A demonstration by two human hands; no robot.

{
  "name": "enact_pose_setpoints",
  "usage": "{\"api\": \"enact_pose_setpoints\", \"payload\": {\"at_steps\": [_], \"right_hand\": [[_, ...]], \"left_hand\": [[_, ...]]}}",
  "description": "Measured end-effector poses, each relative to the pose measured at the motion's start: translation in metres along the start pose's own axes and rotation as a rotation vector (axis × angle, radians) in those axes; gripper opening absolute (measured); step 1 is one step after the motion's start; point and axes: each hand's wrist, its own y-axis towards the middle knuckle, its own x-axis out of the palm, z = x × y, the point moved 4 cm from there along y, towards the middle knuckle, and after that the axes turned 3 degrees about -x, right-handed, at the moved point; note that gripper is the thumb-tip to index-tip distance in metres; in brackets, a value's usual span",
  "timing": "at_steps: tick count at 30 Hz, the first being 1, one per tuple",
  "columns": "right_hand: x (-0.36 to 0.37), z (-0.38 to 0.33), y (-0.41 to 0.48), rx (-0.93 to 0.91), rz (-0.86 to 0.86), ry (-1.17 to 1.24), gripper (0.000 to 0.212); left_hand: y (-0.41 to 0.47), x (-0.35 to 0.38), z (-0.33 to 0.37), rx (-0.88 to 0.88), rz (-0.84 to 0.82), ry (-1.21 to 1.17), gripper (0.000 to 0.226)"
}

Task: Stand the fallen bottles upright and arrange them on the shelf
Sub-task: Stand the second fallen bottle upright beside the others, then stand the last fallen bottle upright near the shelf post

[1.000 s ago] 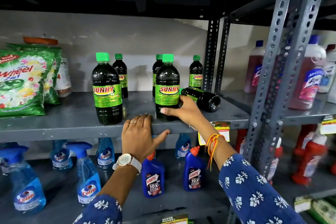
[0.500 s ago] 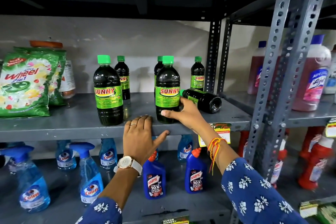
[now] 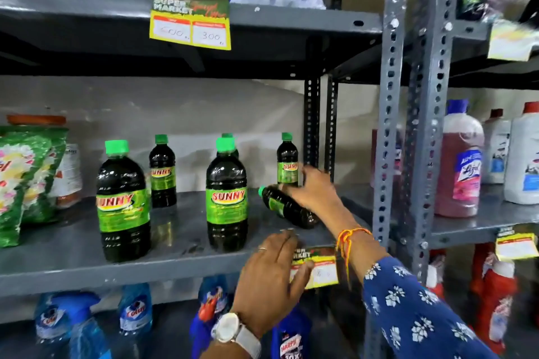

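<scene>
A small dark Sunny bottle (image 3: 287, 210) with a green cap lies on its side on the grey middle shelf (image 3: 87, 272), cap pointing left. My right hand (image 3: 316, 192) reaches over it; the fingers rest on its shoulder and the thumb is lifted clear. Two large Sunny bottles (image 3: 122, 207) (image 3: 227, 198) stand upright near the front. Smaller upright ones (image 3: 162, 175) (image 3: 287, 165) stand at the back, and another is mostly hidden behind the middle large bottle. My left hand (image 3: 274, 271) lies flat on the shelf's front edge, its thumb on a price tag (image 3: 322, 272).
Green detergent bags (image 3: 23, 181) fill the shelf's left end. A perforated steel upright (image 3: 389, 131) bounds the right side, with a pink Lizol bottle (image 3: 460, 166) beyond it. Blue spray bottles (image 3: 135, 310) and a Harpic bottle (image 3: 290, 344) stand on the lower shelf.
My right hand moved from the base of the middle large bottle onto the fallen bottle. My left hand slid right along the shelf edge to the price tag. The view tilted upward.
</scene>
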Motion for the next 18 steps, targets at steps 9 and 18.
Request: {"api": "enact_pose_setpoints", "payload": {"at_steps": [9, 18], "right_hand": [[0.028, 0.031, 0.01, 0.206, -0.164, -0.286, 0.076], [0.027, 0.069, -0.001, 0.288, 0.039, 0.686, 0.015]], "left_hand": [[0.029, 0.024, -0.018, -0.156, -0.195, 0.314, 0.088], [0.031, 0.018, -0.019, -0.205, -0.051, 0.125, 0.05]]}}
